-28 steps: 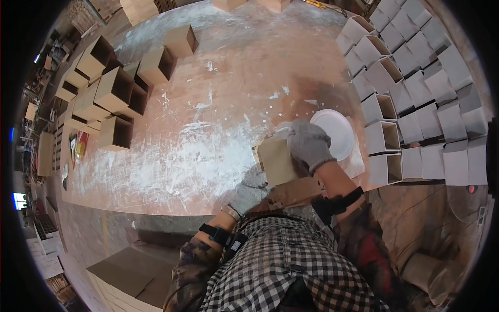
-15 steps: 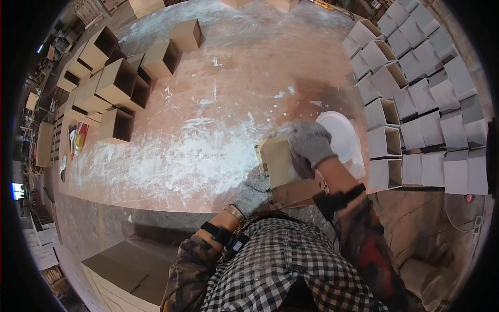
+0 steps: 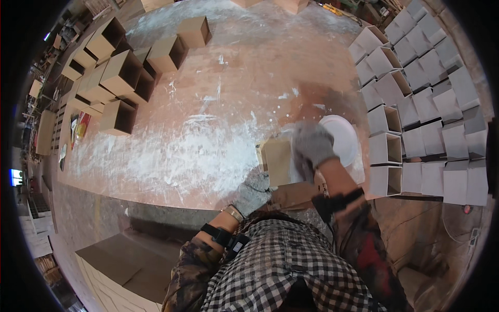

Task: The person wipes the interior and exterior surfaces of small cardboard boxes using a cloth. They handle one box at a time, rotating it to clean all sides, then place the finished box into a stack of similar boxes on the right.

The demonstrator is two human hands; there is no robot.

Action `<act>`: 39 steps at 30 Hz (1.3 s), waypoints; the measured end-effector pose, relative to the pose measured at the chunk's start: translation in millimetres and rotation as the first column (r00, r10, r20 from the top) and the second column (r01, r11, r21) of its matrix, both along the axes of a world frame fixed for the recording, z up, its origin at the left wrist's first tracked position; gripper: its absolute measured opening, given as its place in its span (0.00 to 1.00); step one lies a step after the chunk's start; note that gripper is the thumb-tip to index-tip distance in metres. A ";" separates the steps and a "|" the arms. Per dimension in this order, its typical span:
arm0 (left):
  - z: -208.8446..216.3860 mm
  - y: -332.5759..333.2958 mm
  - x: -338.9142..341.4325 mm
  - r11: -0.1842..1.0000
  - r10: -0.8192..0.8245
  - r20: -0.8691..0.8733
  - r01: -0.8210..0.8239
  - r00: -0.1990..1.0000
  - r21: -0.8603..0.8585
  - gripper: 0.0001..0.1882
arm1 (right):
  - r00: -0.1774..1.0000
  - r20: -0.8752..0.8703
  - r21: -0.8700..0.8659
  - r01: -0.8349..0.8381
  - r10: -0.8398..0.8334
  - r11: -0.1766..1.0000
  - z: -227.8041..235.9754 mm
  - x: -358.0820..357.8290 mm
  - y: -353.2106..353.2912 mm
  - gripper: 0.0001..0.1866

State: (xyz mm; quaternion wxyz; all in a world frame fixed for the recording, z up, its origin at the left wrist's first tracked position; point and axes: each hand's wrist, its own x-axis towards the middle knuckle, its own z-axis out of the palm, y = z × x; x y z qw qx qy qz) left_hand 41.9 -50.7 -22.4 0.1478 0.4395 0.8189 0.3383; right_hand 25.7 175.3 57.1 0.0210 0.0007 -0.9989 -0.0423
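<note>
A small brown cardboard box (image 3: 277, 161) sits near the table's front edge, directly before me. My left hand (image 3: 253, 191), in a grey knit glove, grips its near left corner. At the box's right side is my right hand (image 3: 313, 144), also gloved, with its fingers curled downward and slightly blurred. Whatever those fingers may hold is hidden beneath the hand. Just right of it lies a round white plate or lid (image 3: 339, 139), partly covered by the glove.
Open-ended brown boxes (image 3: 121, 73) are grouped at the table's left. Rows of white-grey boxes (image 3: 416, 132) line the right side. White residue marks the wooden tabletop (image 3: 218, 93). A flat cardboard stack (image 3: 122, 260) lies below the front edge at left.
My right hand has shifted slightly right and down along the box's right side. My left hand keeps its grip, and the box has stayed put. The whole view has tilted slightly.
</note>
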 end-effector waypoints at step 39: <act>51.8 -8.4 -71.0 0.974 -0.194 0.188 0.212 0.963 -0.077 0.17 | 0.955 -0.280 -0.373 -0.020 -0.092 0.927 17.5 89.1 -75.0 0.24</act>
